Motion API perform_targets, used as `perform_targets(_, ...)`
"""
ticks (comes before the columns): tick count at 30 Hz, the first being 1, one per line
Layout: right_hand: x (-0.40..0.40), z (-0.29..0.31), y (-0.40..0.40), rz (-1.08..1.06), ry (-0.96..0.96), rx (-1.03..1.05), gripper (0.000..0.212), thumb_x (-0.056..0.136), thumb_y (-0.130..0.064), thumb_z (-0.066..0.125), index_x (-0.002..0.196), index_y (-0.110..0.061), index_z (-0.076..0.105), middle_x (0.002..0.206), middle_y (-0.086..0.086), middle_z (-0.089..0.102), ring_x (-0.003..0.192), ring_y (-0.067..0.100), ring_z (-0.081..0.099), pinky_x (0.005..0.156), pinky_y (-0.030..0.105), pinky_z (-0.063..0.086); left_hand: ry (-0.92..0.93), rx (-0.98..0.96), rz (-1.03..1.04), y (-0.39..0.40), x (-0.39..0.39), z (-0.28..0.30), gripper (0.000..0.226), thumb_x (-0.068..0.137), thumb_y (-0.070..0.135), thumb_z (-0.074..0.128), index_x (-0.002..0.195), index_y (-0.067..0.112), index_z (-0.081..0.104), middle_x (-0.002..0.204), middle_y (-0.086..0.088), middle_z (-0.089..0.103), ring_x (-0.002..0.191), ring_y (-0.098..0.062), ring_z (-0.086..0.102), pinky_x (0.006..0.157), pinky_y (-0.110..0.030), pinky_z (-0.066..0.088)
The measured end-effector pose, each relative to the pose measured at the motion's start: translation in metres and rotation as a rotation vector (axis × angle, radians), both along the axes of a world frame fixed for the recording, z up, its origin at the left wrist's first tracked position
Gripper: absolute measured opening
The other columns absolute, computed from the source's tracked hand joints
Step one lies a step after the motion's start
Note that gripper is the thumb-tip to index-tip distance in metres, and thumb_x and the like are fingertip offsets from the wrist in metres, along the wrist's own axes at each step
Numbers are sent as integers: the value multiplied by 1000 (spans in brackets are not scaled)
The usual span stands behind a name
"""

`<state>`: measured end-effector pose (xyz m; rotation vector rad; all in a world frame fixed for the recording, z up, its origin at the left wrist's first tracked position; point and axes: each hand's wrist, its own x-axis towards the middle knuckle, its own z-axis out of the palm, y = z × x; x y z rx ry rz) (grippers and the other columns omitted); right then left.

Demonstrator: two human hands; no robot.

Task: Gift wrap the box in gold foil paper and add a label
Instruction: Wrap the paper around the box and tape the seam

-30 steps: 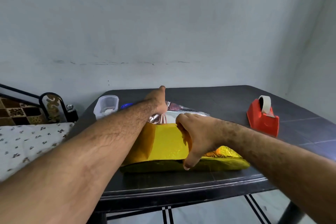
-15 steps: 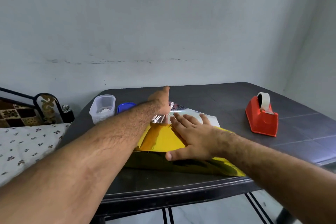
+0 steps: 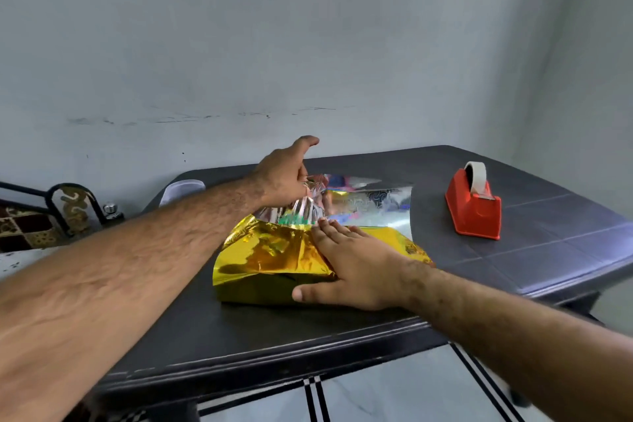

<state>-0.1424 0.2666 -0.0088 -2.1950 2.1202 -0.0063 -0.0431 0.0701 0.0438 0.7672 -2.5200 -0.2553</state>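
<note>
Pale grey walls rose behind a dark bench whose near edge ran across the lower part of the view. Near the middle of that bench lay the box, hidden under gold foil paper; only the wrapping showed, creased and shiny yellow on its outer face, with a mirror-silver inner face spread flat behind it toward the wall, catching coloured reflections.

The right hand lay flat on top of the wrapped box, fingers straight and together, thumb stretched out along the near side, pressing the foil down. The left hand reached over the far left corner and pinched a bunched fold of the silver side, lifting it so the sheet gathered into ridges under the fingers; its thumb stuck up free. The left forearm crossed the left part of the bench and covered much of what stood behind it.

A red tape dispenser with a pale roll on top stood well apart to the right of the package. A translucent plastic container peeked out behind the left forearm at the far left edge of the bench, mostly hidden. Beyond that edge were a dark metal bed frame, a small dark bottle with a silver cap, and a patterned cloth. Light floor tiles with black lines showed below the bench.
</note>
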Motion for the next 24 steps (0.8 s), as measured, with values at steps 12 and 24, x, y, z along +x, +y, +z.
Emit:
perform_targets(12, -33, 9, 19, -138, 27, -814, 50, 80, -38, 84, 123, -22, 64, 127, -1, 65, 122, 25, 55, 107, 47, 47, 137, 78, -107, 59, 64, -18, 93, 82, 15, 88, 157, 41, 38, 88, 18, 75, 90, 6, 69, 88, -12, 47)
perform_targets(24, -70, 28, 41, -8, 210, -469, 27, 101, -29, 54, 112, -31, 78, 99, -15, 79, 89, 11, 71, 103, 35, 50, 124, -149, -133, 70, 101, -41, 59, 91, 6, 76, 143, 29, 62, 101, 18, 79, 99, 2, 71, 100, -25, 53)
